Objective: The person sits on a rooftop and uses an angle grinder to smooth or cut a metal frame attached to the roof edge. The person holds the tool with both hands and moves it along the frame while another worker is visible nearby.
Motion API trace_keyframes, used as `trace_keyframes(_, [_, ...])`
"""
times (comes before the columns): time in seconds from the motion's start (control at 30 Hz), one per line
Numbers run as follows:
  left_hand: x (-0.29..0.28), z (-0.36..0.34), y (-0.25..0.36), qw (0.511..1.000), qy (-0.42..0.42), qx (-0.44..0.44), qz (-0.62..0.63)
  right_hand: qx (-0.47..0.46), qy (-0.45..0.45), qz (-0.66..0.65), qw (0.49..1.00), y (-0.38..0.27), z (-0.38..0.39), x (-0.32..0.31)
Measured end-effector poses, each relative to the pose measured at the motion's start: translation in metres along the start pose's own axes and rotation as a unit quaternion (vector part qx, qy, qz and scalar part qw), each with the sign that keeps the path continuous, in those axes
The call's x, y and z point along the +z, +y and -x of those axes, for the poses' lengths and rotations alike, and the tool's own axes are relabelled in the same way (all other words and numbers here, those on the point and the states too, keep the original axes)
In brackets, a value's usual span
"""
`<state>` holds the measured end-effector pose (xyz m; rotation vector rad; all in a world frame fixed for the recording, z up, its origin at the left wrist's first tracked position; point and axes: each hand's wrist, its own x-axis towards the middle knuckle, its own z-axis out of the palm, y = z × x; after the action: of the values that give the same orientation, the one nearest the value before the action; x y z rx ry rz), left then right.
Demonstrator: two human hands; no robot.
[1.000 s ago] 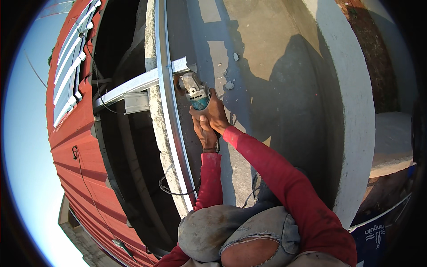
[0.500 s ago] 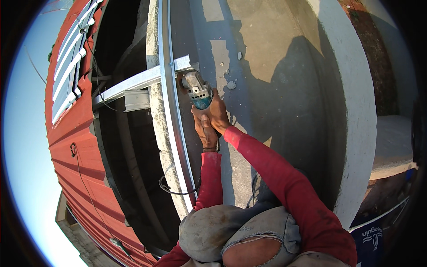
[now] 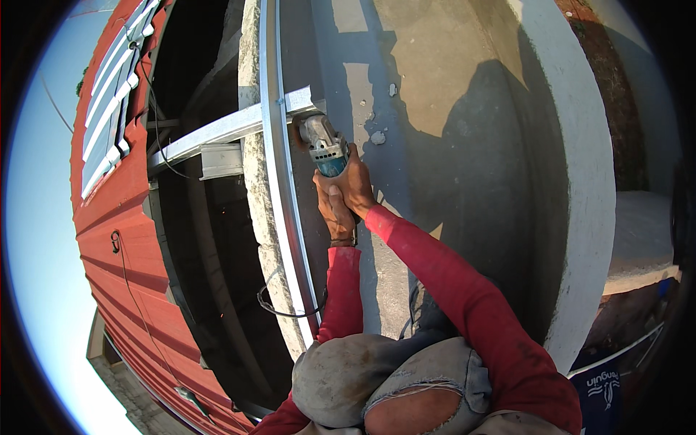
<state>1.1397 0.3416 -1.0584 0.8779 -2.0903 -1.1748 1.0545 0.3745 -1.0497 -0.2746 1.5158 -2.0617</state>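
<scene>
Both my hands grip an angle grinder with a silver head and teal body. My right hand is wrapped around the body, and my left hand holds it from below. The grinder's head sits just right of a long galvanized steel channel, beside the end of a steel crosspiece; the disc is blurred, and whether it touches metal I cannot tell. Under the crosspiece lies a short channel piece. A black cord loops by my left forearm.
A rough concrete edge borders a dark gap on the left, with red corrugated roofing and white metal pieces beyond. Concrete chips lie on the grey surface, bounded by a pale parapet. A dark blue container stands lower right.
The grinder and both hands have shifted a few pixels rightward in the picture, along with slight movement of the view. My grip looks the same.
</scene>
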Motion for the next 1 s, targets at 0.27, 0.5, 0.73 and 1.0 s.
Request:
trace_keyframes(0.27, [0.001, 0.000, -0.008, 1.000, 0.004, 0.000, 0.013, 0.004, 0.010, 0.031, 0.999, 0.000, 0.000, -0.002])
trace_keyframes(0.5, [0.000, -0.001, -0.010, 1.000, 0.005, 0.001, 0.017, 0.007, 0.007, 0.028, 1.000, -0.003, 0.001, -0.003])
trace_keyframes(0.73, [0.002, 0.000, -0.015, 1.000, 0.008, 0.001, 0.026, -0.003, 0.004, 0.018, 1.000, -0.001, 0.001, -0.003])
trace_keyframes(1.0, [0.000, -0.001, -0.026, 0.999, 0.015, 0.005, 0.045, -0.009, 0.002, 0.011, 1.000, 0.001, 0.002, -0.002])
